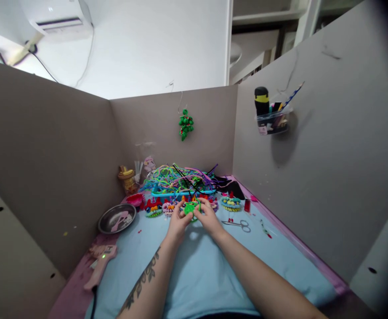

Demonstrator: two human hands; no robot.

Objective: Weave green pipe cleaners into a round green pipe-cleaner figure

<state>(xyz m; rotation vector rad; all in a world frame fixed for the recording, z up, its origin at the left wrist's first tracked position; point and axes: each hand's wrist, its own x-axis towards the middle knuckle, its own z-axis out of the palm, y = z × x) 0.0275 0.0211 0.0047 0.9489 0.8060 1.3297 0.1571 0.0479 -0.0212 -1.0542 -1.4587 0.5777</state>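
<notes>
My left hand point(180, 221) and my right hand point(209, 218) meet over the middle of the blue cloth. Between their fingertips is a bright green pipe-cleaner piece point(190, 208), bent into a roundish shape. The fingers of each hand pinch one side of it. Just beyond stands a row of small colourful pipe-cleaner crafts, including a yellow-and-teal one point(231, 204) to the right. Behind the row, a blue basket point(157, 193) overflows with loose pipe cleaners point(167, 177) of many colours. Scissors point(238, 224) lie to the right of my right hand.
On the left are a metal bowl point(101, 226) with pink and white bits, a red dish point(135, 199) and a pink glue gun point(101, 268) with a green light. Grey panels enclose three sides. A clear tool box point(272, 122) and a green ornament point(185, 125) hang from them.
</notes>
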